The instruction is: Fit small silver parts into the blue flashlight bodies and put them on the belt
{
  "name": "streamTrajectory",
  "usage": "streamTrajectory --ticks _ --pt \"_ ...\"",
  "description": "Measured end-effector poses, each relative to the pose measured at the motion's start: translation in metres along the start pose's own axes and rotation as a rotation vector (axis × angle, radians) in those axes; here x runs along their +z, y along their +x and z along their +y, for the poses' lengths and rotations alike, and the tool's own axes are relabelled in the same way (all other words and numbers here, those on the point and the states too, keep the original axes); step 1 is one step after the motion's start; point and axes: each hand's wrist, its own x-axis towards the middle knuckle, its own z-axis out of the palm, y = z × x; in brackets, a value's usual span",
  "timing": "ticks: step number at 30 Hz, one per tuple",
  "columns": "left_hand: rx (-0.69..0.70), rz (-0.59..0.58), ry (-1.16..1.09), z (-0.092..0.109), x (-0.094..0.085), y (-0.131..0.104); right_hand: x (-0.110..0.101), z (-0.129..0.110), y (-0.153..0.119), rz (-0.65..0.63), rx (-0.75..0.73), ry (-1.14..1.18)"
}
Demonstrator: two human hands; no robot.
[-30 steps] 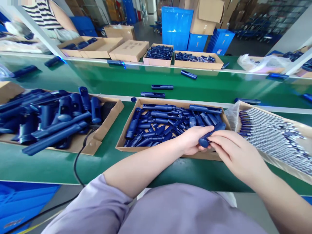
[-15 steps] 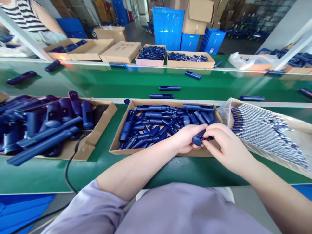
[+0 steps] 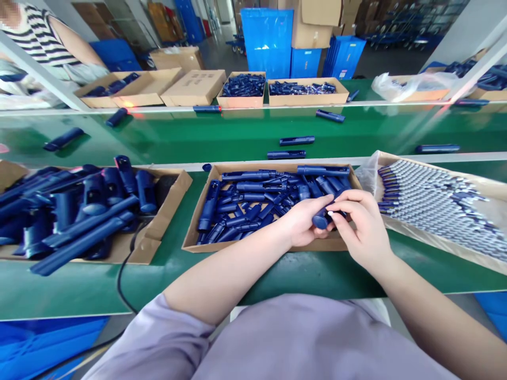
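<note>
My left hand (image 3: 303, 221) is wrapped around a dark blue plastic tube housing (image 3: 320, 219), its rounded end facing me. My right hand (image 3: 362, 224) pinches a small white-tipped part (image 3: 330, 213) between thumb and forefinger, right at the housing's side. Most of that small part is hidden by the fingers. Both hands hover over the front right corner of a cardboard tray (image 3: 237, 246) filled with blue housings and smaller blue pieces. Right of the hands, another lined tray (image 3: 420, 232) holds rows of thin parts with silvery-white and dark blue ends.
On the left, a carton (image 3: 152, 245) is heaped with larger blue housings, and a black cable (image 3: 121, 279) runs down beside it. Beyond, a green conveyor belt (image 3: 237, 129) carries scattered blue housings. Across it stand several cardboard boxes (image 3: 194, 87) and a person in a striped top (image 3: 37, 37).
Blue housings on the belt have travelled to the right. A white tip now shows between my right thumb and forefinger. My left hand keeps its hold on the housing.
</note>
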Motion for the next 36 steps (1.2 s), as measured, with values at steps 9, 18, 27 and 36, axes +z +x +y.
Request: streamTrajectory --ticks 9,18,27,36 --pt "-0.044 -0.028 0.046 0.006 0.008 -0.007 -0.011 0.009 0.004 0.21 0.146 0.211" --pt "-0.064 -0.032 0.039 0.005 0.004 -0.004 -0.027 0.006 0.003 -0.269 -0.121 -0.093" --pt "-0.052 -0.106 0.084 0.005 0.006 -0.006 -0.034 -0.006 0.019 -0.292 0.35 0.038" --pt "-0.042 -0.112 0.126 0.004 0.006 -0.007 -0.042 0.008 0.0 -0.127 -0.104 -0.126"
